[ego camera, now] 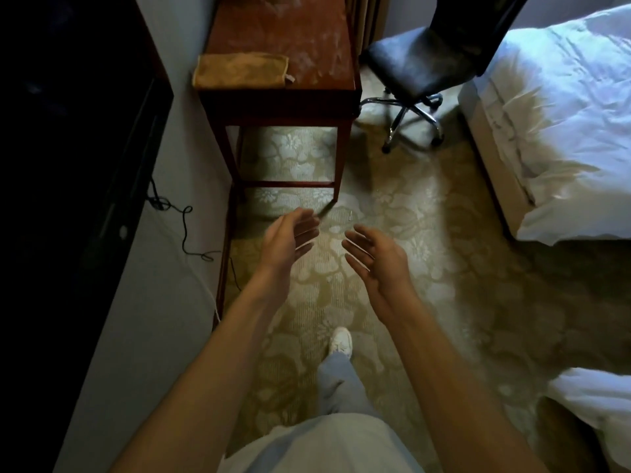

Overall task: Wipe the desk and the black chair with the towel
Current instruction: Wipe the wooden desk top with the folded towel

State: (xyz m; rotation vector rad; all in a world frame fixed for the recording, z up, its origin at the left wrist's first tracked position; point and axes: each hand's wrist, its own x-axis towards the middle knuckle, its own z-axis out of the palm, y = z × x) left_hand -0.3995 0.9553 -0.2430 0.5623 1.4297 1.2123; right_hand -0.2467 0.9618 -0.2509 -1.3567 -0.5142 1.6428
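Ahead of me, both hands hang in the air above the carpet (392, 199), holding nothing, well short of the table (290, 29); my left hand (290, 233) has its fingers straight and relaxed, palm turned inward; my right hand (375, 257) is likewise spread, palm facing up and toward the left one; the two are near each other but apart. The towel (240, 70), folded and yellow-brown, lies on the table's near left corner, its left edge at the side nearest the wall; the table is reddish wood, set along the left wall, and its bare top shows pale smears, possibly dust, though I cannot be sure in this light. The chair (409, 66) stands just beside the table's right side, a black seat on a chrome wheeled base. A bed (563, 114) with white covers fills the right; more white bedding (597, 404) shows at the lower right. A dark screen (68, 165) runs down the left wall, with a thin cable (184, 230) looping below it. One white shoe (341, 341) sits forward on the carpet, between my forearms.
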